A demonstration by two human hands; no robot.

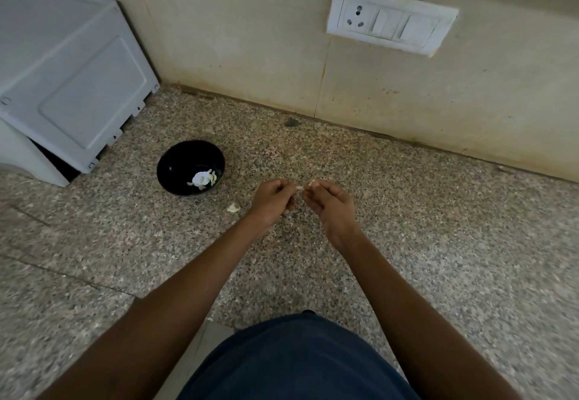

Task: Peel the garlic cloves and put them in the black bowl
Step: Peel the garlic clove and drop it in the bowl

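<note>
Head view: speckled granite counter [407, 243] meets a beige tiled wall [250, 39] with a switchboard [391, 18]. Left hand [272, 199] and right hand [329, 202] both pinch a garlic clove [300, 187] beside the black bowl [175, 161].

Bare forearms, no sleeves, dark blue garment [297, 359] below

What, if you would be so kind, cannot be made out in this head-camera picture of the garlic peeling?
- Garlic clove, head view: too small, mostly hidden by the fingers of the left hand and right hand; how much skin remains is unclear.
- Black bowl: a glare patch washes out part of its contents, so no count.
- Scrap on the counter: skin or clove, too small to tell.
</note>
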